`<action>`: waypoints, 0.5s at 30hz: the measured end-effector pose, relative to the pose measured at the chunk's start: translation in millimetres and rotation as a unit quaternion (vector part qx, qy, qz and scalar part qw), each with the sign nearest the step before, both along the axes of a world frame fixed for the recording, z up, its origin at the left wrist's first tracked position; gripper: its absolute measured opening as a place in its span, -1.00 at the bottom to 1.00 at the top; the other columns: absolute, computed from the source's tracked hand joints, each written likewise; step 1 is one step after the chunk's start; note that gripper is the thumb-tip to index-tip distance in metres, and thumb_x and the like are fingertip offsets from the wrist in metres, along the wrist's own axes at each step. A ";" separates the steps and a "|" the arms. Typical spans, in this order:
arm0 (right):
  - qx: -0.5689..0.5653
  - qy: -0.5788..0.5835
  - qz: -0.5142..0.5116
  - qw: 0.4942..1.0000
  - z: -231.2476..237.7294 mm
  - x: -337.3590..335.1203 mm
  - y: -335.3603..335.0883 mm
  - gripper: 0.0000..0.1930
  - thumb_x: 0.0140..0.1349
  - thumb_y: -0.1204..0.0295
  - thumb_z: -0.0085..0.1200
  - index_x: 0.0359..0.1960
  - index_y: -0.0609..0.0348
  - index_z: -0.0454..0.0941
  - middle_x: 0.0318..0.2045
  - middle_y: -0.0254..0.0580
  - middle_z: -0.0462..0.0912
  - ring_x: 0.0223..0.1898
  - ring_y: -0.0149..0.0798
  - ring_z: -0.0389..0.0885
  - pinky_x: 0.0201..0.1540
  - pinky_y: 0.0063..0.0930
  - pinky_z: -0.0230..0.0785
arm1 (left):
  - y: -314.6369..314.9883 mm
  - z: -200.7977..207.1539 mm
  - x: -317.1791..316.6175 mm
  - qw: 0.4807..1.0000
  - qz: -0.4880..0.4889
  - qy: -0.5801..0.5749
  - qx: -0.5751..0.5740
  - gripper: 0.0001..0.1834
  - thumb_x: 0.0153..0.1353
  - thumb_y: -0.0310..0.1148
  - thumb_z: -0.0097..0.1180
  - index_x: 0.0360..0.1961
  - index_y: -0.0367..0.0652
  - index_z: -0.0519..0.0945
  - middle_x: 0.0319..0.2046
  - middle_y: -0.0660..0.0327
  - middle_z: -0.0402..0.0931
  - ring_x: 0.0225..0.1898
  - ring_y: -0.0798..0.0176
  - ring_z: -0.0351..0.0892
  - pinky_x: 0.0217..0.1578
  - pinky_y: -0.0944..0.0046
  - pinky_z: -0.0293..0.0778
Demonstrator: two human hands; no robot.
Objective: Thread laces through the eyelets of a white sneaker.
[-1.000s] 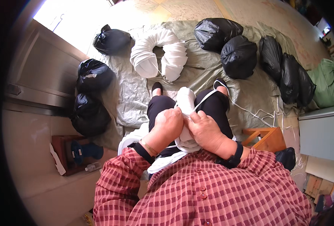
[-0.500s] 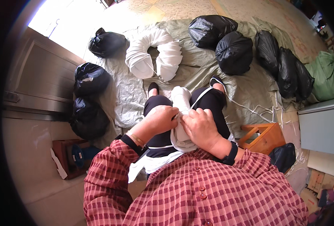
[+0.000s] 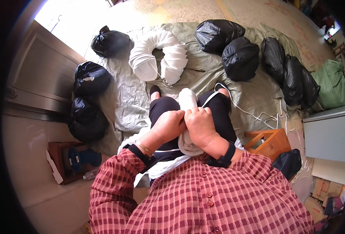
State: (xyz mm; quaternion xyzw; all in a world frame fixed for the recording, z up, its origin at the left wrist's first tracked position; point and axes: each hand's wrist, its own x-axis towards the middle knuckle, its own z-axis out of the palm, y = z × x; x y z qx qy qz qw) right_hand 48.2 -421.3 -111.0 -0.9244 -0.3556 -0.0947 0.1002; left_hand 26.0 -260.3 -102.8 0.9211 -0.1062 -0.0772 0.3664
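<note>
A long white cloth-like bundle (image 3: 187,100) with a rounded end lies between my knees, running toward my lap. My left hand (image 3: 167,126) is closed at its left side, thumb and fingers pinched together. Close against it, my right hand (image 3: 201,126) is closed over the top of the bundle. My fingers hide the exact spot they grip. A white cord (image 3: 210,99) runs from beside my right hand to my right shoe (image 3: 222,86). Beyond my feet lies a white curved stack (image 3: 155,41) of many nested pieces, bent almost into a ring.
Tied black bags lie on the left (image 3: 87,119) and right (image 3: 240,58) of a grey-green sheet (image 3: 131,109). A green sack (image 3: 330,84) stands at the far right. Nearby are a wooden stool (image 3: 271,143), loose white cord (image 3: 271,117), a grey cabinet (image 3: 330,136) and a reddish box (image 3: 59,144).
My right hand has moved up and inward, so both hands now meet over the bundle. The bundle's near part is now more covered by my hands. The view has shifted slightly.
</note>
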 end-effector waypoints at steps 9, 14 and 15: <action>0.185 0.150 -0.001 0.971 32.1 8.7 -46.8 -0.82 0.14 0.49 0.24 -0.25 0.16 0.52 -0.28 -0.11 0.56 -0.17 0.05 0.57 -0.02 -0.06 0.42 | -15.8 6.6 -3.5 0.981 -0.035 -0.111 0.152 -0.85 0.14 -0.49 0.15 -0.24 -0.19 0.52 -0.34 0.09 0.48 -0.30 -0.06 0.62 -0.23 0.06 0.58; 0.216 0.160 0.059 0.961 18.0 26.0 -43.5 -0.79 0.16 0.52 0.22 -0.18 0.19 0.50 -0.25 -0.10 0.56 -0.11 0.07 0.57 0.03 -0.10 0.43 | -14.4 8.1 1.0 0.969 -0.076 -0.183 0.148 -0.85 0.08 -0.55 0.19 -0.30 -0.21 0.53 -0.35 0.11 0.49 -0.37 -0.01 0.60 -0.33 0.10 0.56; 0.208 0.184 0.060 0.959 16.2 28.1 -42.8 -0.76 0.15 0.52 0.22 -0.16 0.20 0.50 -0.24 -0.08 0.57 -0.11 0.10 0.56 0.03 -0.11 0.44 | -15.4 7.2 -3.7 0.982 0.011 -0.184 0.035 -0.85 0.06 -0.59 0.20 -0.33 -0.22 0.52 -0.37 0.13 0.50 -0.42 0.02 0.57 -0.37 0.13 0.52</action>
